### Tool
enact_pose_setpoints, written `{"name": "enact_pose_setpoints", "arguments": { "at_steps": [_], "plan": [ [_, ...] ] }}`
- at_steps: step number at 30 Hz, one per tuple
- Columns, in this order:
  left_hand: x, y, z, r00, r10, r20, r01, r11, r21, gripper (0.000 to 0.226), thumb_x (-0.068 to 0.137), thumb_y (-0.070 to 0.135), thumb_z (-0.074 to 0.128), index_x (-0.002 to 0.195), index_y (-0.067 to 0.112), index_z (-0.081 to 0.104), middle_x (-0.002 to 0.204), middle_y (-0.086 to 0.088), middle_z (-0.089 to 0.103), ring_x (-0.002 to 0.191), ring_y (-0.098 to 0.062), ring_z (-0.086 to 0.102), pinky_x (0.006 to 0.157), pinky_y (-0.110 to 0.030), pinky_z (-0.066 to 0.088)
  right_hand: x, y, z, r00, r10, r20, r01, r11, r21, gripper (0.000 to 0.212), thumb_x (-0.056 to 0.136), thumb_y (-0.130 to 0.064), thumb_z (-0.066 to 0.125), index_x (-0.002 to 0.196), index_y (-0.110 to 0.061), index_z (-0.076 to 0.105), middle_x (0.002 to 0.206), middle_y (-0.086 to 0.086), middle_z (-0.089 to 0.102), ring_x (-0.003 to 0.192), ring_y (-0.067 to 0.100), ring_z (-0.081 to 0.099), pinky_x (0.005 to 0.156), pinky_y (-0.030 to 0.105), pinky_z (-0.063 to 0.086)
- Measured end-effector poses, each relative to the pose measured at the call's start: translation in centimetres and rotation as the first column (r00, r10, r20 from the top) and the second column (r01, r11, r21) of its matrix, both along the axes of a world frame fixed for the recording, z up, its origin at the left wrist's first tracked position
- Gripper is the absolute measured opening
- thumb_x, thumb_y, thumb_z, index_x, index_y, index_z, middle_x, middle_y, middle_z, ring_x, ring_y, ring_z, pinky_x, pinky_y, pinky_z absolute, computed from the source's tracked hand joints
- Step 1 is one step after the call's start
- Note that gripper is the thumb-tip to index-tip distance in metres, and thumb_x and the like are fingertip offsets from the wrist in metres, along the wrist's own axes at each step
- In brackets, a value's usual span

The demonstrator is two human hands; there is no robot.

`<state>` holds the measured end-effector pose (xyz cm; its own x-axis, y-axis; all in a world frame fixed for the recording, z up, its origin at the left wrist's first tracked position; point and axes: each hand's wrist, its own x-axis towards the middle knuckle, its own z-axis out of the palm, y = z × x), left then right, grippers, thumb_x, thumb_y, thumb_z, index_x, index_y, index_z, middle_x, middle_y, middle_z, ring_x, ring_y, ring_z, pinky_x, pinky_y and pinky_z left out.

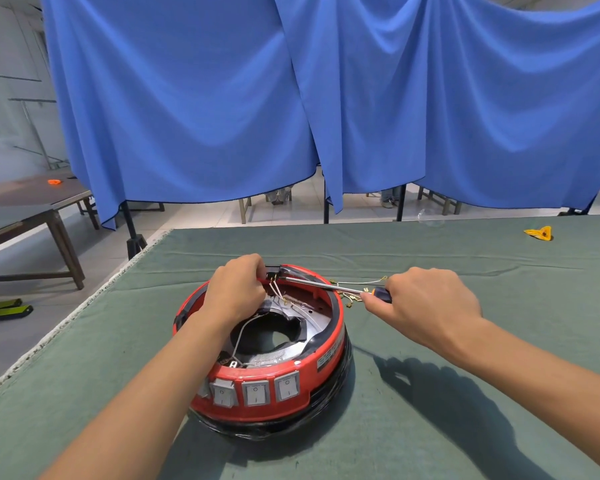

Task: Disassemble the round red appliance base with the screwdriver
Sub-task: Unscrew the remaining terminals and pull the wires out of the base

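Two hands at work over the round red appliance base, which sits open side up on the green-clothed counter, near its front and a little left of centre. Three grey rocker switches line the base's near wall; black band wraps the lower rim. Inside: a silver plate with a dark central opening, loose pale wires rising toward the far rim.

Left hand curled over the far-left rim, fingers closed at the point where the wires come up; looks like it pinches them, but the fingertips are hidden behind the knuckles, so the exact grasp is uncertain.

Right hand clenched around the screwdriver handle, black and orange, just outside the right rim. Metal shaft runs leftward across the rim, tip at the far edge beside the left hand's fingers.

Small brass-coloured connectors lie on the cloth just beside the base, under the shaft. Yellow plastic piece lies well apart, far right of the counter. Blue curtain hangs behind. Another table stands at left with a small orange item on it.
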<state>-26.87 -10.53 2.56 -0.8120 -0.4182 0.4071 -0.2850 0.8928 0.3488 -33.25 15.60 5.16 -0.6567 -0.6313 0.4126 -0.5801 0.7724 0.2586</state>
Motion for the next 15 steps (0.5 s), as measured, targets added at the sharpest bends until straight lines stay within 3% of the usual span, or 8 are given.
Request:
{"name": "enact_pose_setpoints", "arguments": {
  "at_steps": [8,15],
  "plan": [
    [0.12,0.25,0.02,1.0,0.004,-0.011,-0.004,1.0,-0.002,0.022,0.078,0.005,0.052,0.091,0.021,0.059,0.106,0.0,0.066,0.094,-0.025,0.057,0.073,-0.03,0.037,0.06,-0.36,-0.43,1.0,0.009,0.004,-0.009,1.0,-0.012,0.058,0.092,-0.063,0.028,0.069,-0.02,0.058,0.054,-0.002,0.043,0.054,0.026,0.048,0.042,0.027,0.02],
    [0.15,0.3,0.14,1.0,-0.009,-0.009,0.008,1.0,-0.026,0.021,0.078,0.005,0.053,0.092,0.019,0.061,0.104,-0.001,0.066,0.093,-0.025,0.057,0.075,-0.031,0.038,0.03,-0.35,-0.19,1.0,0.018,0.007,-0.018,1.0,-0.007,0.057,0.092,-0.063,0.03,0.063,-0.019,0.05,0.052,-0.001,0.043,0.054,0.027,0.048,0.042,0.028,0.02]
  ]
}}
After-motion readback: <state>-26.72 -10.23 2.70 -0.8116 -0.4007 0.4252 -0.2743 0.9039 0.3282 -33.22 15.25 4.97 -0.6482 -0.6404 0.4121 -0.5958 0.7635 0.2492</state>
